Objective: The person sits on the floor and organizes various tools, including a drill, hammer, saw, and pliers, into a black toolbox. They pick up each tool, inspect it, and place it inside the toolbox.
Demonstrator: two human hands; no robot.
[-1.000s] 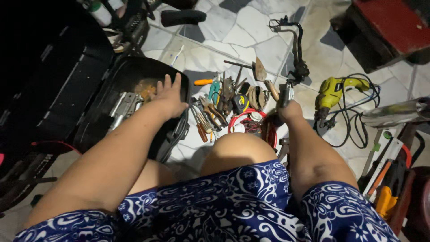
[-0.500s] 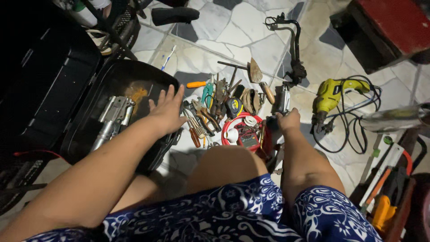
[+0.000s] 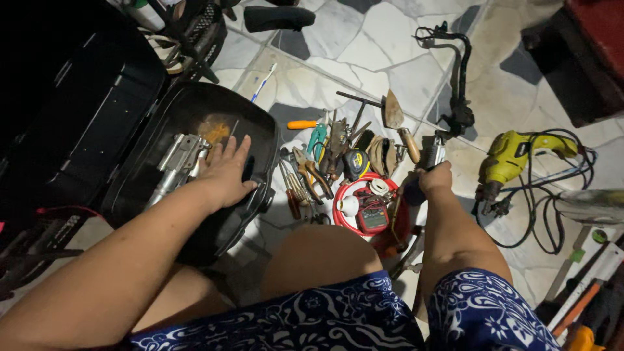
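— While leaning into the open black case (image 3: 195, 110), spread the weight through the palm, not the fingertips. Look at the left hand (image 3: 224, 172): laid open and flat, fingers fanned, gripping nothing, resting on the case's floor right beside the silver metal tool (image 3: 177, 161).

— Touching that tool?

— Looks like it, at the fingertips; hard to swear to. Better to close round the thick body than to pinch the thin end, judging by its bulk.

— And the right hand (image 3: 434, 179)?

— Wrapped shut round a ribbed metal grip (image 3: 430, 155), held upright just past the red round tray (image 3: 339, 198). Cannot tell what sort of tool. Worth gripping low and lifting straight, given the clutter of pliers (image 3: 312, 174) and tape measure (image 3: 356, 164) close by on the stone floor (image 3: 364, 52).

— Anything else in the case?

— Only that silver tool, plus a rusty orange smear near the far wall.

— And in the tray?

— A small red meter (image 3: 374, 218), a white rounded piece (image 3: 351, 206), a pale roll (image 3: 379, 187), some thin leads. Crowded, so best not to knock the rim.

— Outside both?

— A yellow-green drill (image 3: 513, 156) with tangled cord, well apart to the right; a trowel (image 3: 394, 114) beyond the pliers.
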